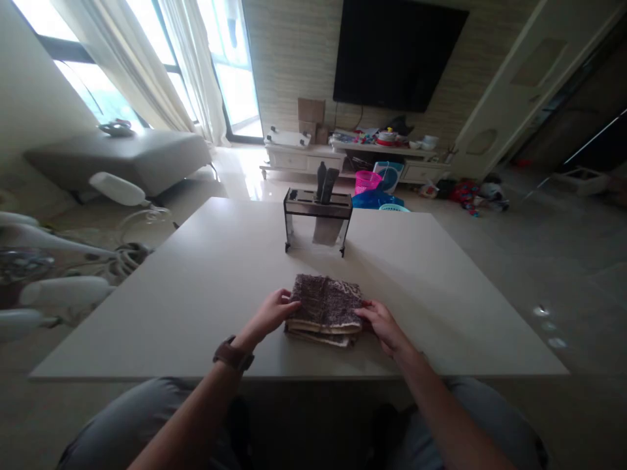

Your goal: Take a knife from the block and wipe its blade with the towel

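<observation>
A folded brown cloth with pale edges (326,303) lies in layers on the white table (220,261), near its front edge. My left hand (274,312) is at the cloth's left side, with the thumb on top and the fingers against the side edge. At the right side my right hand (382,323) pinches the cloth's edge, thumb on top and some fingertips hidden beneath or behind it. A brown watch is on my left wrist.
Behind the cloth stands a knife rack (318,203) with dark-handled knives in it. White chairs or lamp-like shapes (68,290) are left of the table. Beyond are a pink basket (367,181), a low cabinet (323,162) and a wall television (396,52).
</observation>
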Demonstrator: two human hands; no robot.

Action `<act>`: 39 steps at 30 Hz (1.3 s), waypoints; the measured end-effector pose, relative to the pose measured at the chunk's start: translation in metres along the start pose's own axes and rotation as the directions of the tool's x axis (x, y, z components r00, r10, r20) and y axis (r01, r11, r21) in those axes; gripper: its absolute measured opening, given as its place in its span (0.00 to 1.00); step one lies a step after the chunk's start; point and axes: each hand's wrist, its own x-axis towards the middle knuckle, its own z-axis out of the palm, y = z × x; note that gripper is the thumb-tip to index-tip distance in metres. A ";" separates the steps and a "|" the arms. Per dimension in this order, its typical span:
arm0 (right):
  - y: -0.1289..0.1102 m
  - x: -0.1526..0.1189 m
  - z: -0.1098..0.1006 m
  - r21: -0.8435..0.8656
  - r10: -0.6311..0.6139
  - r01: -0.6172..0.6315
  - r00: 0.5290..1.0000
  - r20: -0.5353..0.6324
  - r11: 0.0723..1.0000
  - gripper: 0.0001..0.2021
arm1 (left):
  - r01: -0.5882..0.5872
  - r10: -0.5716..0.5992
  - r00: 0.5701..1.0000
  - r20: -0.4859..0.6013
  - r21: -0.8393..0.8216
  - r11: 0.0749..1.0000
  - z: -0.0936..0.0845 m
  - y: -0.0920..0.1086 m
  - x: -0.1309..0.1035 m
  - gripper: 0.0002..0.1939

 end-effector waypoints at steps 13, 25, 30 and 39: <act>-0.003 -0.006 -0.004 0.049 0.123 -0.136 0.970 0.209 0.990 0.13 | 0.006 -0.001 0.999 0.047 -0.119 0.993 0.002 0.000 -0.001 0.09; 0.005 0.007 -0.007 -0.548 0.058 0.022 0.990 0.128 0.836 0.11 | -0.028 0.025 0.999 0.035 0.067 0.997 -0.001 -0.009 0.008 0.11; 0.005 0.008 -0.010 -0.599 0.036 0.043 0.992 0.120 0.800 0.11 | -0.045 0.079 0.994 -0.074 0.385 0.922 -0.008 -0.012 0.010 0.15; 0.007 0.008 -0.010 -0.625 0.043 0.060 0.988 0.148 0.778 0.11 | -0.080 0.110 0.993 -0.042 0.454 0.887 -0.010 -0.015 0.009 0.17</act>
